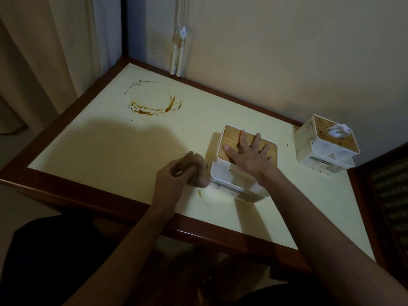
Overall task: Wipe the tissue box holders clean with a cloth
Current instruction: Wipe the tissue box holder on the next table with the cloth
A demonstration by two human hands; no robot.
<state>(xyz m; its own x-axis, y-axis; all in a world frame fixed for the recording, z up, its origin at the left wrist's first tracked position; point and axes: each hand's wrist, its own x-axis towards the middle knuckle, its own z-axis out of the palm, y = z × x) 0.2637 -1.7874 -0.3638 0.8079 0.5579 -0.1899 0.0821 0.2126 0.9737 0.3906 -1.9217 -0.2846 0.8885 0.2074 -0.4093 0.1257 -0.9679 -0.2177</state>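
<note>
A white tissue box holder [229,180] with a wooden lid stands near the table's front edge, its near side speckled with dark spots. My right hand [247,151] lies flat on the lid with fingers spread. My left hand [174,175] grips a bunched brown cloth [197,171] against the holder's left side. A second white holder [324,144] stands at the right by the wall, with a white tissue poking out of its spotted wooden lid.
The cream table top [110,140] has a dark wooden rim. A brown ring-shaped stain [152,100] marks the far left part. A small brown smear [199,192] lies by the near holder. Curtains hang at left, a wall at the back.
</note>
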